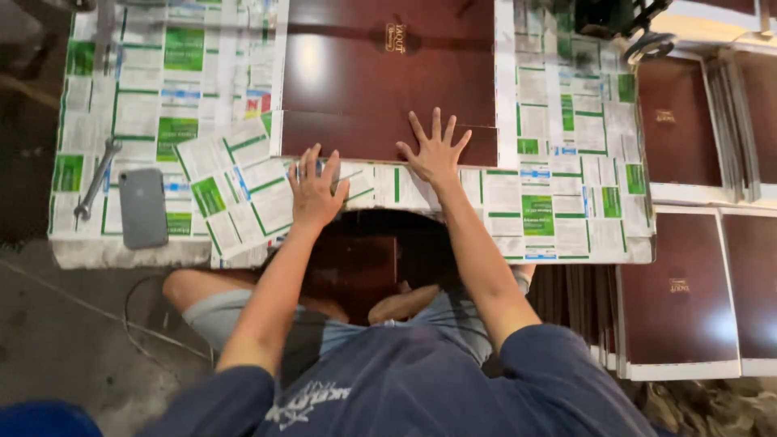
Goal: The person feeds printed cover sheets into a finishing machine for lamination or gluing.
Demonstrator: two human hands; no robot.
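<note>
Right hand (435,154) lies flat, fingers spread, on the brown board (388,81); left hand (314,190) rests open on newspaper (243,194) beside it, holding nothing.

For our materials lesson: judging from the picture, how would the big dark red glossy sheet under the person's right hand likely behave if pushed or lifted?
The dark red sheet lies flat with straight edges, so it is probably stiff board. Its glossy face reflects light, so it may feel slippery under the right hand. Resting on loose newspaper, it would likely slide easily.
</note>
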